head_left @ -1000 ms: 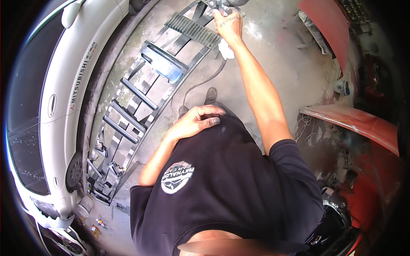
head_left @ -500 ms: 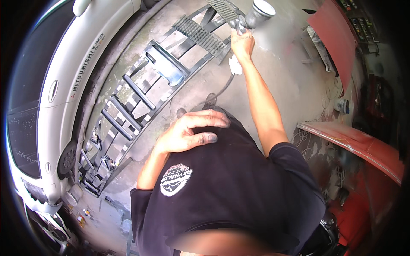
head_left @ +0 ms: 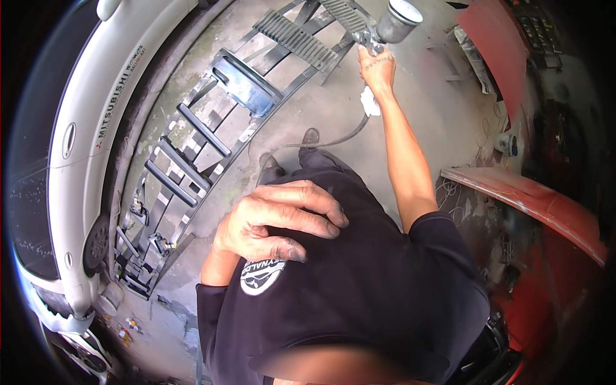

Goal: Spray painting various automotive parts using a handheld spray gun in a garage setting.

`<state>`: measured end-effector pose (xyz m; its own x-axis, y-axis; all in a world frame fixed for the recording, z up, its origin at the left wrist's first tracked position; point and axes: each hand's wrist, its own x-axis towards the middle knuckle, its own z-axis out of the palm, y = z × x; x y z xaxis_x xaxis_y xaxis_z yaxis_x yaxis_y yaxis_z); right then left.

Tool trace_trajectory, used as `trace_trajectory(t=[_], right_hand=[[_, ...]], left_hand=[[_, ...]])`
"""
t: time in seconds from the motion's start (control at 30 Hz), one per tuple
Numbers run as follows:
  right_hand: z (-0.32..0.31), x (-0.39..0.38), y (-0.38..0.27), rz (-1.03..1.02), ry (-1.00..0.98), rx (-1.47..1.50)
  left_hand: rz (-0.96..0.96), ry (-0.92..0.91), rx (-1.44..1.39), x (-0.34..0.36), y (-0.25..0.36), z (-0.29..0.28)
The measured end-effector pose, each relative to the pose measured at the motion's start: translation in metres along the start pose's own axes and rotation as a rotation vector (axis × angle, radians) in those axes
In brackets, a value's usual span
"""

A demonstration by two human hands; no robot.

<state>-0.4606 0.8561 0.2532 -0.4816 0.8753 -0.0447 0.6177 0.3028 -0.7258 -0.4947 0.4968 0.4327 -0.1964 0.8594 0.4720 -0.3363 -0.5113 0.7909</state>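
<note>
White car body [head_left: 83,160] curves down the left edge of the frame, and red panels [head_left: 539,205] fill the right side, one leaning in the upper right, another lying lower right. Between them, flat on the concrete floor [head_left: 410,83], lies the long dark bumper grille [head_left: 212,147], stretching from the lower left up to the top centre, likely laid out flat so every slat faces up. The person's dark shirt [head_left: 359,301] fills the lower middle. Left hand [head_left: 279,221] rests flat on the knee at centre frame, fingers spread and holding nothing, a brace for the lean, by the look of it. Right hand [head_left: 377,67] reaches out at the top centre, fingers wrapped tight round the spray gun [head_left: 385,29], metal cup up, nozzle aimed at the grille's top end. A white rag [head_left: 369,102] hangs below that wrist, and the hose [head_left: 333,138] trails back towards the legs.
</note>
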Motion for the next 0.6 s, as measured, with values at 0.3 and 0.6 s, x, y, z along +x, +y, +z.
trace_trajectory(t=[0.3, 0.6], right_hand=[[-0.096, -0.047, 0.019, 0.206, -0.129, 0.159], [-0.155, 0.077, 0.088, 0.074, -0.109, 0.107]], left_hand=[[-0.395, -0.078, 0.12, 0.011, -0.046, -0.01], [-0.892, 0.296, 0.317, 0.037, -0.224, 0.007]])
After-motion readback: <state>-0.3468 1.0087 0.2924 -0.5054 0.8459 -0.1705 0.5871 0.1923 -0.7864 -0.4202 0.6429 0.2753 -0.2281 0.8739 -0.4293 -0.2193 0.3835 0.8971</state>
